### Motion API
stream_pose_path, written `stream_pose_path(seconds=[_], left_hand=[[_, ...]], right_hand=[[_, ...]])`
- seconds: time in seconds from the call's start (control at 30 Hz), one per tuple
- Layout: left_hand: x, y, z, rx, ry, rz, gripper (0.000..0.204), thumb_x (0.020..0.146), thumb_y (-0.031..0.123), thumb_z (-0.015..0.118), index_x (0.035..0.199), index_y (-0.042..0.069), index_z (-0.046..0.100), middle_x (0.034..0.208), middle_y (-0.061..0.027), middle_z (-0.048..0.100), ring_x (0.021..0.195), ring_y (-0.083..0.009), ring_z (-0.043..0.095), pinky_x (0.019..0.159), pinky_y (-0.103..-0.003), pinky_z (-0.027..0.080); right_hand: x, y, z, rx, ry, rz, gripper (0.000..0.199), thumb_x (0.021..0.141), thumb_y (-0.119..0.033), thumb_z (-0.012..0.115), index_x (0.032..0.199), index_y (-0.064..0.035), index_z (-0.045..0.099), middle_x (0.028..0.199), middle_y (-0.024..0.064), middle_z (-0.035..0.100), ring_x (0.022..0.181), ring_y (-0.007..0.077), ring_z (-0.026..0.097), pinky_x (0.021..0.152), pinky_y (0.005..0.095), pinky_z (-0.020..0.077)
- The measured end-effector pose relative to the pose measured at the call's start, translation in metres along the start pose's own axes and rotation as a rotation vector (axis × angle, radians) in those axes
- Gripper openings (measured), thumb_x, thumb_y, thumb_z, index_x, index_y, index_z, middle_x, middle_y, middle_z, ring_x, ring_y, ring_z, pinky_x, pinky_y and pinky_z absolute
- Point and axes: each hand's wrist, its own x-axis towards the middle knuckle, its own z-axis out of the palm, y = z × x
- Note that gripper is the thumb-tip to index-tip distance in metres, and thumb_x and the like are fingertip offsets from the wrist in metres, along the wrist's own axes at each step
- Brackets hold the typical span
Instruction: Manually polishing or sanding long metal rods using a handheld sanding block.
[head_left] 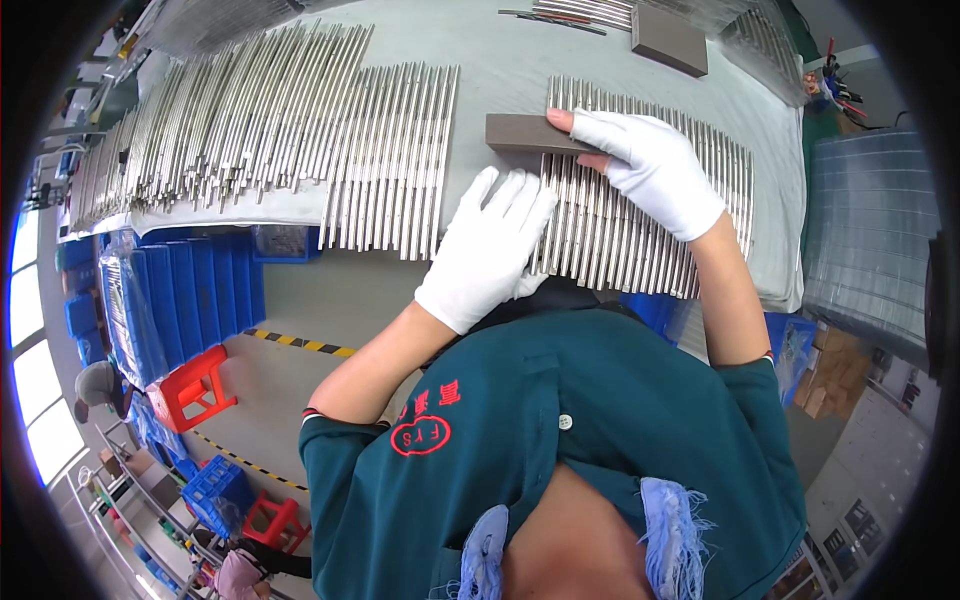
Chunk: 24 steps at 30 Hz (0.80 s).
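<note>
My right hand (655,165), in a white glove, grips a grey-brown rectangular sanding block (525,133) and presses it on a row of shiny metal rods (640,240) laid side by side on the grey-covered table (500,60). My left hand (490,245), also gloved in white, lies flat with fingers spread on the near left end of that same row, holding nothing. The block's right end is hidden under my right fingers.
More rods lie in a second row (395,160) and a big heap (220,110) to the left. Another grey block (668,40) sits at the far edge. Blue bins (190,290) and red stools (190,385) stand on the floor at left, where other people work.
</note>
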Motion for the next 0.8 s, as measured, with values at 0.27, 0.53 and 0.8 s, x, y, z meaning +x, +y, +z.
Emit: stream_pose_path(seconds=[0.27,0.53,0.8], left_hand=[[0.001,0.001,-0.002,-0.027,0.054,0.031,0.085,0.063,0.030,0.085,0.132,-0.004,0.048,0.125,-0.0197,0.055,0.125,-0.0339,0.051,0.114,-0.049,0.033],[0.000,0.000,-0.001,-0.010,0.058,0.034,0.086,0.063,0.031,0.084,0.133,-0.003,0.047,0.125,-0.0194,0.056,0.125,-0.0333,0.051,0.113,-0.047,0.034],[-0.001,-0.002,0.003,0.017,0.001,0.012,0.091,0.066,0.034,0.084,0.141,-0.001,0.046,0.136,-0.0202,0.055,0.133,-0.0330,0.048,0.116,-0.048,0.032]], right_hand=[[-0.019,0.018,-0.020,0.204,0.009,0.138,0.054,0.089,0.000,0.064,0.138,-0.0218,0.062,0.128,0.0088,0.068,0.116,0.0266,0.066,0.098,0.0345,0.0540],[-0.019,0.021,-0.029,0.226,-0.001,0.110,0.051,0.090,-0.009,0.067,0.137,-0.0264,0.062,0.125,0.0111,0.068,0.107,0.0334,0.067,0.092,0.0385,0.0549],[-0.021,0.025,-0.016,0.291,-0.015,0.153,0.056,0.089,-0.007,0.068,0.142,-0.0219,0.058,0.132,0.0069,0.067,0.119,0.0249,0.064,0.099,0.0358,0.0526]])
